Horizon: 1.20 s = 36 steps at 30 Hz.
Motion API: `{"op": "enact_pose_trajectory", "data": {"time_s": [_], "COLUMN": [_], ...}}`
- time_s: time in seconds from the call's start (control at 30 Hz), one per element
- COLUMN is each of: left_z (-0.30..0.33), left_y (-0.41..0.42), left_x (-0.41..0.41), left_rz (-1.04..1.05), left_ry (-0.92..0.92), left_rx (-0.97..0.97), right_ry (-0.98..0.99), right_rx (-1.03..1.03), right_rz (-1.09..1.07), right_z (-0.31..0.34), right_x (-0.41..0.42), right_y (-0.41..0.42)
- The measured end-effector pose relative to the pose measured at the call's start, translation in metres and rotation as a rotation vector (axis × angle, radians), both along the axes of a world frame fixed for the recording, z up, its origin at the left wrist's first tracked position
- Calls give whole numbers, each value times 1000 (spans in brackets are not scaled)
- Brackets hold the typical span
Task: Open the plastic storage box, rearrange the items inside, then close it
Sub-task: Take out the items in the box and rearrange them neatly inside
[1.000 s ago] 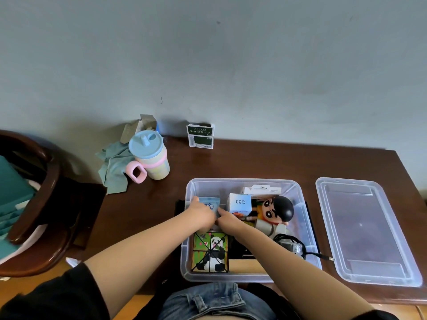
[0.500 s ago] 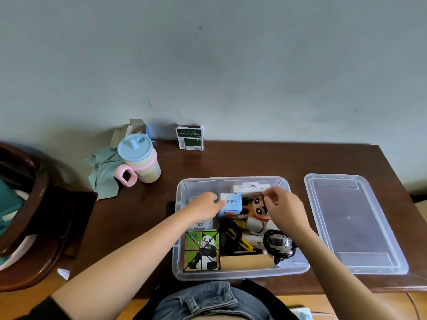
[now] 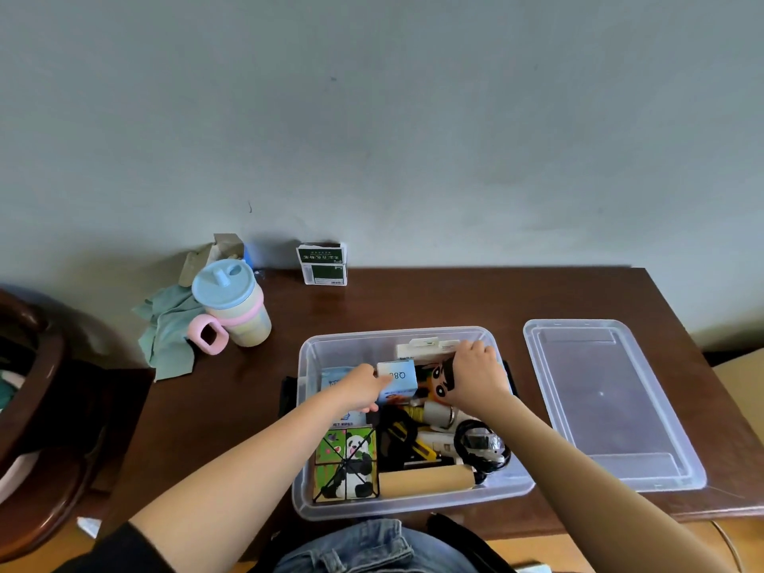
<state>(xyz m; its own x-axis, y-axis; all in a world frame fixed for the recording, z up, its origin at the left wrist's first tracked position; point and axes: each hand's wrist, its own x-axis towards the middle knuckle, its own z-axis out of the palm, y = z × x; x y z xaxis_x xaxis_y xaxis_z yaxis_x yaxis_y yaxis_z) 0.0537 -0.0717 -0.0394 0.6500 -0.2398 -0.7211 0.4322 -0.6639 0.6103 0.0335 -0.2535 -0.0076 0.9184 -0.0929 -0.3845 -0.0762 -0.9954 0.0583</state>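
Note:
The clear plastic storage box [image 3: 308, 366] stands open on the brown table, close to my body. Its clear lid [image 3: 612, 407] lies flat to the right of it. My left hand [image 3: 361, 386] grips a small blue-and-white carton [image 3: 400, 376] in the middle of the box. My right hand [image 3: 475, 376] curls round the head of a cartoon figure [image 3: 440, 384], which is tipped on its side at the back right. A panda puzzle [image 3: 347, 465], a cardboard tube [image 3: 426, 479], a coiled black cable [image 3: 479, 444] and a wipes pack [image 3: 333, 376] also lie inside.
A pastel cup with a blue lid [image 3: 231, 303] and a green cloth [image 3: 169, 328] sit at the table's back left. A small green-and-white carton [image 3: 322, 264] stands by the wall. A dark wooden chair [image 3: 37, 407] is at the left.
My right hand has left the spot beside my left hand and moved to the back right, onto the cartoon figure, which now lies tipped. My left hand took hold of the blue-and-white carton.

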Motion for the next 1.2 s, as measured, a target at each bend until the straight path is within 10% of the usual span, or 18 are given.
{"op": "enact_pose_trajectory", "data": {"time_s": [0.6,1.2], "left_z": [-3,3], "left_y": [-10,-29], "left_x": [1,1], "left_rz": [39,183], "left_ry": [-26,130], "left_rx": [-110,-344], "right_ry": [-592,-521], "right_rx": [432,1028], "right_rz": [-165,-319], "right_z": [49,59], "right_x": [-21,-30], "right_y": [-20,-43]}}
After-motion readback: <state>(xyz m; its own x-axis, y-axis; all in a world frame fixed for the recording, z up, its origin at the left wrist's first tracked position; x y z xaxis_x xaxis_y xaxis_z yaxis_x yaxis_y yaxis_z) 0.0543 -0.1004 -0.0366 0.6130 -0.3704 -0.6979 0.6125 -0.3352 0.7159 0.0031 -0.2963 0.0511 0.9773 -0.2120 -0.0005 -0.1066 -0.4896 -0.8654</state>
